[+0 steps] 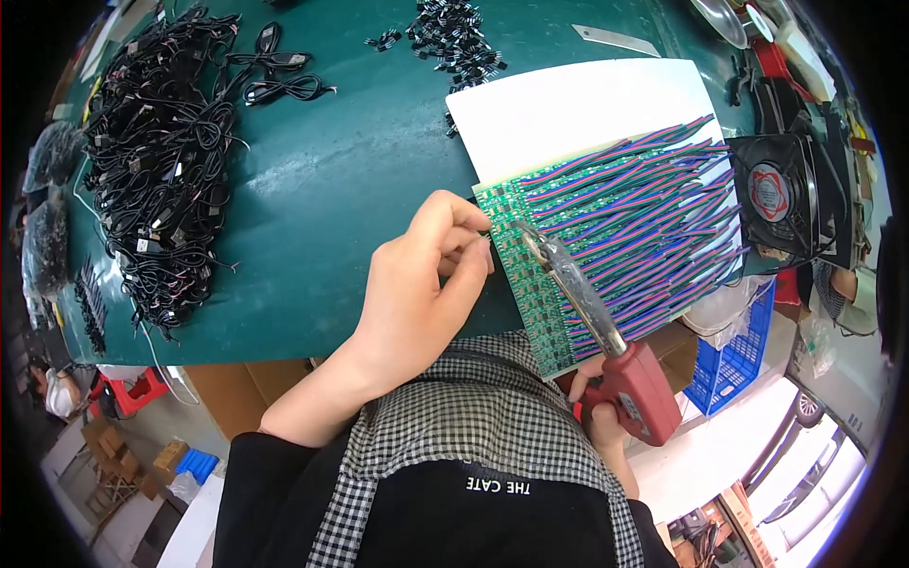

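A green circuit board panel (532, 308) lies at the table's front right on a white sheet (587, 104), with rows of blue, red, green and black wires (644, 213) running off to the right. My right hand (606, 421) grips the red handle of a soldering gun (639, 393), mostly hidden behind it. The gun's metal barrel slants up across the panel, its tip over the small parts near the left edge. My left hand (417, 284) is closed in a pinch beside that edge, close to the tip. Whatever its fingertips hold is too small to make out.
Black cables (161, 180) form a big heap on the green table (312, 189) at left. Small black connectors (454, 38) are piled at the back. A flat blade (615, 41) lies behind the sheet, and a black fan (776, 194) stands right. Below is a blue crate (729, 355).
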The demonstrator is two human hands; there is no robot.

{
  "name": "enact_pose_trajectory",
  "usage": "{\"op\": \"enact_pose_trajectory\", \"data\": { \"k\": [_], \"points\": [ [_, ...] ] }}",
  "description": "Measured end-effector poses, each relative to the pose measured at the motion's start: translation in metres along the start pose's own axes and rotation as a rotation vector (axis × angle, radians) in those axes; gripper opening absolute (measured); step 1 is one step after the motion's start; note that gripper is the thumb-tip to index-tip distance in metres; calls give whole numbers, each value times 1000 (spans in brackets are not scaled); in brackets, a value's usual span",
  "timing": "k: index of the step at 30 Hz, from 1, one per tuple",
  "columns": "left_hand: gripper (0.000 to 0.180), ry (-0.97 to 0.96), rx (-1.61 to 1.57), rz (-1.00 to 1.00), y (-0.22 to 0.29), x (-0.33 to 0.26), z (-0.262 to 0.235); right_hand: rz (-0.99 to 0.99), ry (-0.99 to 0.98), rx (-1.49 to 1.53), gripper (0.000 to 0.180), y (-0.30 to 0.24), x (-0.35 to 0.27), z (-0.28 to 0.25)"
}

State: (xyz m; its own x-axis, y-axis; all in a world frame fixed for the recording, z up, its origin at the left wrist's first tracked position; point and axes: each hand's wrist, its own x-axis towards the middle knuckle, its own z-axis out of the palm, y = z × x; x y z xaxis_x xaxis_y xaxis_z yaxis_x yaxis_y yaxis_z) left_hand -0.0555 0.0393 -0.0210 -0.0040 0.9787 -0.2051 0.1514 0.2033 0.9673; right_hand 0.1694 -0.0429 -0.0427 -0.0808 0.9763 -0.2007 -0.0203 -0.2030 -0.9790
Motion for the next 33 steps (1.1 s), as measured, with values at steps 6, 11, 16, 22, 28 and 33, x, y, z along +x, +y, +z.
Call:
{"op": "enact_pose_trajectory", "data": {
  "k": [6, 11, 16, 22, 28, 33],
  "points": [
    [7, -97, -214, -124, -6, 1, -6, 32, -24, 5, 65, 0, -2, -3],
    [11, -96, -320, -145, -7, 8, -5, 36, -9, 52, 67, -2, -1, -1],
    [17, -51, -387, -169, -14, 10, -3, 84, -65, 53, 66, -2, -1, -1],
    [17, -27, -379, -149, -15, 11, 1, 92, -59, 9, 63, -3, 0, 0],
    [16, -26, -364, -148, -16, 11, 1, 50, -62, -282, 61, 5, -2, -6],
    [15, -46, -396, -146, -18, 12, 0, -70, -152, -288, 58, 29, -14, -27]
  ]
}}
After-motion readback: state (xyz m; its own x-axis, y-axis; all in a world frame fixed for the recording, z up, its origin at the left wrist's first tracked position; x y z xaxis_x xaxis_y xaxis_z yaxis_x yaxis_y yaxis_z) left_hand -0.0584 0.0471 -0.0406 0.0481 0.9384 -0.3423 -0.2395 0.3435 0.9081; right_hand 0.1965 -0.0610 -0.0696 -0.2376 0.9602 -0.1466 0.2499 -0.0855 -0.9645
